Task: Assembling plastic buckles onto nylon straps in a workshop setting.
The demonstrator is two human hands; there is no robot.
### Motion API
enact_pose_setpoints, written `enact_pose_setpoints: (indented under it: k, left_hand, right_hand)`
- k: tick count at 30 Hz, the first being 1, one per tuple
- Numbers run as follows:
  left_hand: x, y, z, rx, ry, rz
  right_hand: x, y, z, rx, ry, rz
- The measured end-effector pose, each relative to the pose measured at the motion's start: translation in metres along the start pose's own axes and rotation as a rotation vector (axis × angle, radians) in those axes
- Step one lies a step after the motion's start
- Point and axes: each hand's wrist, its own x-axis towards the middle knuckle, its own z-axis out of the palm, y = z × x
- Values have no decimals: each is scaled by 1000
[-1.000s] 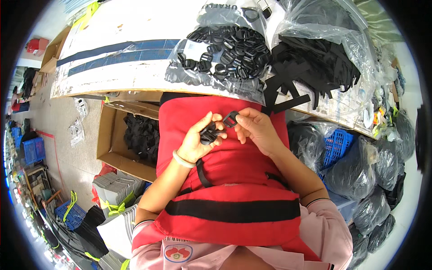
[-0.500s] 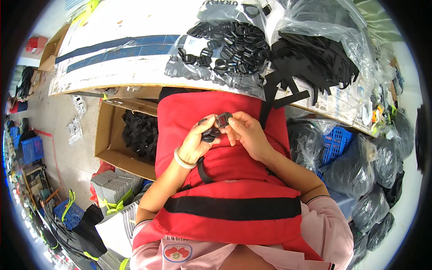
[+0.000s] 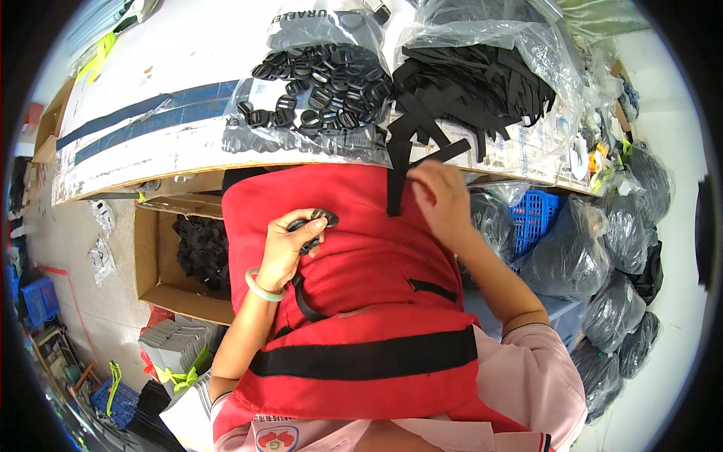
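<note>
My left hand (image 3: 285, 245) is closed round black plastic buckles (image 3: 324, 218), above the red cloth (image 3: 354, 248) spread over my lap. One buckle sticks out between thumb and forefinger; the fingers partly cover the rest. Beside the table edge, my right hand (image 3: 443, 200) is raised with bent fingers, smeared by motion. It is nearest to a black webbing strip (image 3: 395, 188) that hangs from the table over the cloth. Whether it touches any strip I cannot tell. That strip comes from a heap of cut black webbing (image 3: 482, 83) in a clear plastic bag.
Many black buckles (image 3: 331, 83) lie on a clear bag upon the white table (image 3: 181, 128). Below, at left, an open cardboard box (image 3: 154, 264) holds black pieces. Filled plastic bags (image 3: 568, 241) and a blue crate (image 3: 533, 215) stand at right. Grey stacks (image 3: 173, 346) sit at lower left.
My right hand has left the buckle and moved up and right toward the webbing strips. My left hand keeps its buckles, now apart from the right. The whole view has shifted.
</note>
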Motion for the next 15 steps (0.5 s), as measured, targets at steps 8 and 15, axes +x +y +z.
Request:
enact_pose_setpoints:
  k: [8,15]
  left_hand:
    - [-5,7,12,164,19,18]
    - [-6,8,24,293,0,64]
  right_hand:
    - [12,16,-19,-188,75,-22]
    - [5,-15,2,403,-289,397]
